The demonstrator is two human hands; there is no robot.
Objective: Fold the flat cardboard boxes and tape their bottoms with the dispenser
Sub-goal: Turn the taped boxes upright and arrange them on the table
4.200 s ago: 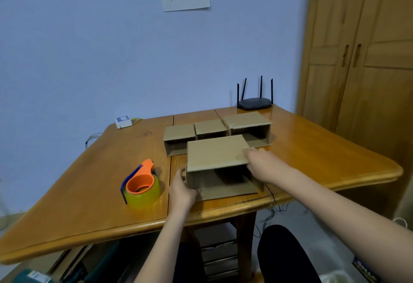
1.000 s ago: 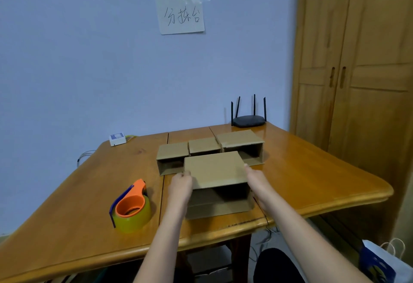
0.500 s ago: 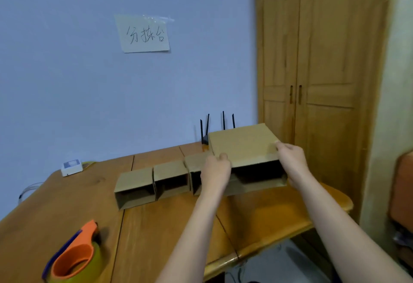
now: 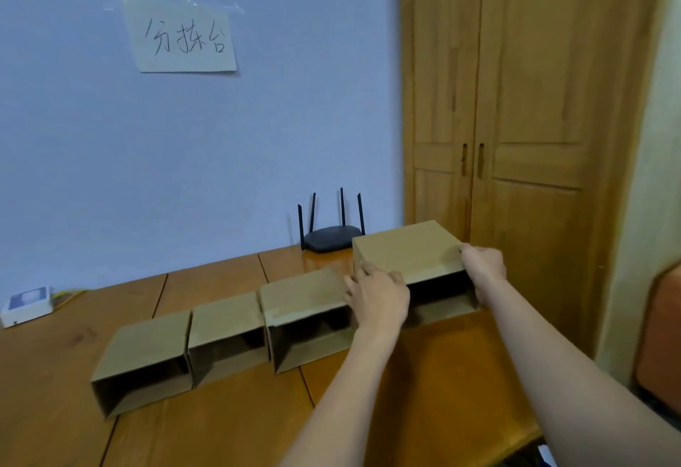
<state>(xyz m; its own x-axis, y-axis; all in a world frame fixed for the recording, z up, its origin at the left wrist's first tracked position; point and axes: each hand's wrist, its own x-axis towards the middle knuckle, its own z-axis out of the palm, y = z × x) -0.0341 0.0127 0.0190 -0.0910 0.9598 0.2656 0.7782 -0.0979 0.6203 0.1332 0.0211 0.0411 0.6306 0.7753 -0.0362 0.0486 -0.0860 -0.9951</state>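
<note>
Right of centre in the frame, both hands hold a large folded cardboard box (image 4: 407,253) by its two sides, its open face turned toward the camera. The left hand (image 4: 377,299) grips the box's left front corner, fingers curled over the top edge. The right hand (image 4: 484,265) clasps the right side, thumb on the top panel and the other fingers hidden behind the wall. Whether the box's underside touches the wooden table (image 4: 228,426) cannot be told.

To its left, three smaller folded boxes sit in a touching row on the table, running toward the lower left: the nearest one (image 4: 306,295) just beside the left hand, a middle box (image 4: 224,317), and the end box (image 4: 143,348). All show open, dark fronts.

A black router (image 4: 331,238) stands behind the held box against the blue wall.
</note>
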